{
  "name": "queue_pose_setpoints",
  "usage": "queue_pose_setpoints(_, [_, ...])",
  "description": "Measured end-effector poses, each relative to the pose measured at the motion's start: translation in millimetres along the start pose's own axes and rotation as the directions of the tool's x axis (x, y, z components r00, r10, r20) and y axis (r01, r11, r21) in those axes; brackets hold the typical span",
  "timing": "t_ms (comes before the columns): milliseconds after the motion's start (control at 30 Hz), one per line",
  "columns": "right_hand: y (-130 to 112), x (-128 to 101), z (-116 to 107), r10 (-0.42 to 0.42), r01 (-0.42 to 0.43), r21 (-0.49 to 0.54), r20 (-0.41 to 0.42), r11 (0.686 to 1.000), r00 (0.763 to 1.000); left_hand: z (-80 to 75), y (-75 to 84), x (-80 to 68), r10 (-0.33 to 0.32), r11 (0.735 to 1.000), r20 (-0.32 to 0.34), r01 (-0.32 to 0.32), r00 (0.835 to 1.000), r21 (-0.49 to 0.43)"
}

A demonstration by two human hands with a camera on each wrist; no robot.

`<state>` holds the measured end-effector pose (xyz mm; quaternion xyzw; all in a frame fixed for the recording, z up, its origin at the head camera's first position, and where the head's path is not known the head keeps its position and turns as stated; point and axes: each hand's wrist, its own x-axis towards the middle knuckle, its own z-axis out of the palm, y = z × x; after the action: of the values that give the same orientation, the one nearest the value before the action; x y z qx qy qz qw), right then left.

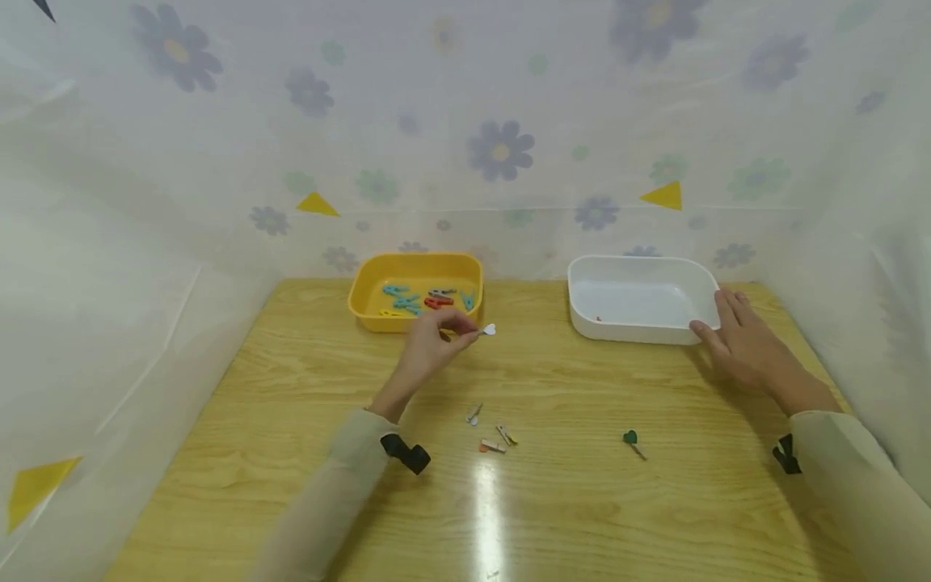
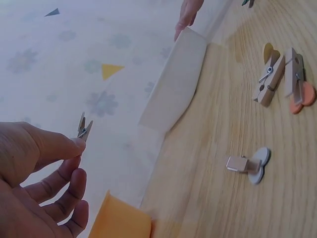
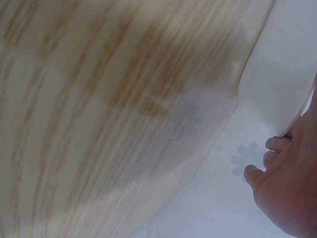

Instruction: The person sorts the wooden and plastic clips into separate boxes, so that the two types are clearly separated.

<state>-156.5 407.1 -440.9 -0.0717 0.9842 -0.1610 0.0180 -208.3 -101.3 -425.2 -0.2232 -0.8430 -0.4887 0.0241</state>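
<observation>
My left hand (image 1: 431,343) pinches a small wooden clothespin (image 2: 85,130) between thumb and forefinger, just in front of the yellow tray (image 1: 356,311). A white heart (image 1: 490,330) decorates that clothespin. My right hand (image 1: 752,347) holds the right end of the white tray (image 1: 633,331), thumb at its front corner and fingers along the side. On the table between the hands lie small wooden clothespins: one with a white heart (image 2: 258,166), one with a yellow heart (image 2: 269,74) and one with an orange heart (image 2: 303,96). Farther right is a clothespin with a green heart (image 1: 630,438).
Several blue, red, grey and yellow plastic clothespins (image 1: 439,302) lie in the yellow tray. A tiny red bit (image 1: 599,318) shows inside the white tray. Both trays stand at the back of the wooden table (image 1: 291,453), close to a flower-patterned curtain (image 1: 502,202).
</observation>
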Motion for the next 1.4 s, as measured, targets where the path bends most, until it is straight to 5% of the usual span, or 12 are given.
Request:
queue_pose_setpoints(667, [3, -1, 2, 0.000, 0.000, -0.008, -0.012, 1.000, 1.000, 67.1, 24.1, 44.9, 0.072, 0.988, 0.050, -0.064, 0.996, -0.141])
queue_pose_setpoints(967, [4, 0, 1, -0.009, 0.008, -0.019, -0.023, 1.000, 1.000, 89.8, 40.3, 65.9, 0.009, 0.996, 0.053, -0.004, 0.999, -0.090])
queue_pose_setpoints(1400, [2, -1, 3, -0.002, 0.002, -0.001, -0.030, 1.000, 1.000, 124.7, 52.5, 91.2, 0.060, 0.989, 0.033, -0.055, 0.998, -0.134])
